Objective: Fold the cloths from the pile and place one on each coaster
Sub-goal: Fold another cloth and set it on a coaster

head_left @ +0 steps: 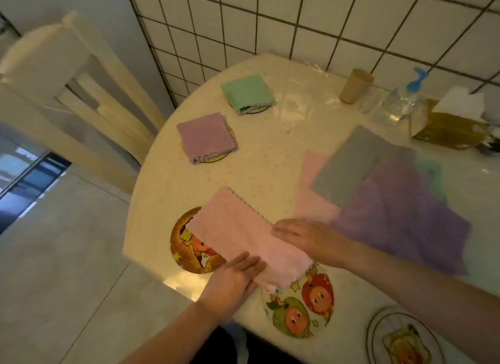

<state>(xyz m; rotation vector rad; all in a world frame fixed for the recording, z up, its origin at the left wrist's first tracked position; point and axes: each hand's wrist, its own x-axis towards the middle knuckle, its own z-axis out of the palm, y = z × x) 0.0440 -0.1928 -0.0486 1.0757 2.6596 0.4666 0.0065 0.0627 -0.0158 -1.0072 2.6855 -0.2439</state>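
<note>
Leftmost, a pale wooden chair [81, 93] stands against the round bench [270, 174]. On the bench's far left part, a folded lilac cloth [207, 137] covers a coaster [216, 158] whose yellow rim peeks out beneath it, and just beyond it a folded mint cloth [247, 94] sits on another coaster [255, 109].

Nearer, a brown cartoon coaster [189, 250] lies at the bench's near edge, partly covered by a pink cloth [243, 233] folded into a long strip that runs diagonally across to a second, pale cartoon coaster [300, 304]. The left hand [232, 279] lies flat, fingers extended, pressing the strip's near edge. The right hand [311, 239] is also open, palm down on the strip's far side.

Right of the hands, the pile of unfolded cloths [378, 195] spreads out: a pink one lowest, a grey one over it, a purple one nearest, and a mint edge showing at the far right. Behind the pile stand a paper cup [355, 86], a clear spray bottle with a blue nozzle [403, 98] and a tissue box [449, 122]. A further coaster [403, 336] sits at the lower right.
</note>
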